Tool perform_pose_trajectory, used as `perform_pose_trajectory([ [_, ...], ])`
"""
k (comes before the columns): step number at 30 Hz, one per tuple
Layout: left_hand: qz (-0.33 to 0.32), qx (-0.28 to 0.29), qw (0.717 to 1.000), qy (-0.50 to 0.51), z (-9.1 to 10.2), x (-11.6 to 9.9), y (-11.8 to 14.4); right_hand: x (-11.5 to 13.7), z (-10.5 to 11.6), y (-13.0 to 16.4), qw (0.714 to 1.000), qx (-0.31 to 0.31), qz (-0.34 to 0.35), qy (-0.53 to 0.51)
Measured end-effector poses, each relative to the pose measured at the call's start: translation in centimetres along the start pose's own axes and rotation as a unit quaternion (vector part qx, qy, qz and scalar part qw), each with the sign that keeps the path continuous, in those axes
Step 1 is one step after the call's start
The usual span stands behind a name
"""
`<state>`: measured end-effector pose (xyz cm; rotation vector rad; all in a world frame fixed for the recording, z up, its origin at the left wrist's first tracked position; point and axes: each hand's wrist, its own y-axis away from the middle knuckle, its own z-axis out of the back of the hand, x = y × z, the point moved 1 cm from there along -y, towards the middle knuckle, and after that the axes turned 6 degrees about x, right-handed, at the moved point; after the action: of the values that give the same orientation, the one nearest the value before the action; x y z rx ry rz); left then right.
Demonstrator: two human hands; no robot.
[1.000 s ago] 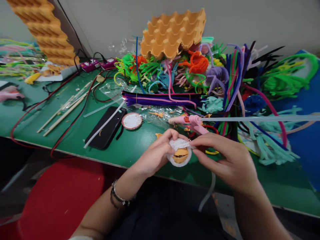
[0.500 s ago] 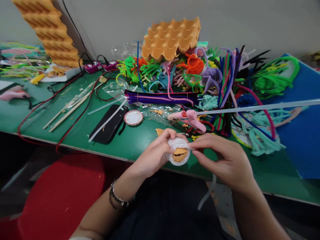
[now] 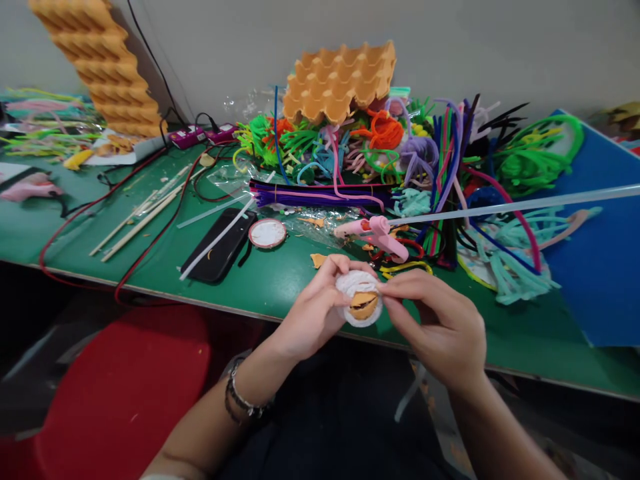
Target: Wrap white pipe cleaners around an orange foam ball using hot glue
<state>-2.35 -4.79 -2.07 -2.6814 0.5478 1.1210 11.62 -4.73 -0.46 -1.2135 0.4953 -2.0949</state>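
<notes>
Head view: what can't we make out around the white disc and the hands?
- White disc: its left and right edges are covered by the fingers of the left hand and right hand.
- Orange piece on the disc: too small to tell what it is.
- Glue gun: its long clear stick is cut off by the right frame edge.
- Phone: screen is dark and crossed by a clear stick.

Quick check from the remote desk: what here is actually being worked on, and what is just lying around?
In hand:
white fuzzy disc with orange piece
left hand
right hand

Lying about:
pink glue gun
black phone
round white lid
orange egg tray
pipe cleaner pile
wooden sticks
</notes>
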Motion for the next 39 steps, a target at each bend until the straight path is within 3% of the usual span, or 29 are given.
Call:
perform_pose_trajectory([
  [3,-0.001,0.004,1.0,0.007,0.0,0.3,0.0,-0.1,-0.2,0.2,0.999,-0.02,-0.02,-0.019],
  [7,0.068,0.038,0.997,-0.01,0.6,0.6,0.1,-0.3,-0.2,0.1,0.999,-0.016,-0.02,-0.024],
  [11,0.119,0.096,0.985,-0.075,1.3,0.5,0.2,-0.5,-0.1,-0.3,1.0,0.009,-0.01,-0.01],
  [18,0.185,0.112,0.96,-0.178,1.8,-0.2,0.0,-0.8,0.5,-0.8,0.997,0.082,0.002,0.006],
  [23,0.184,0.111,0.953,-0.211,1.8,-0.4,-0.5,-1.2,0.7,-1.1,0.994,0.107,0.0,0.011],
  [39,0.122,0.067,0.938,-0.318,2.3,-1.3,-2.1,-2.0,0.6,-1.8,0.994,0.089,-0.026,0.055],
])
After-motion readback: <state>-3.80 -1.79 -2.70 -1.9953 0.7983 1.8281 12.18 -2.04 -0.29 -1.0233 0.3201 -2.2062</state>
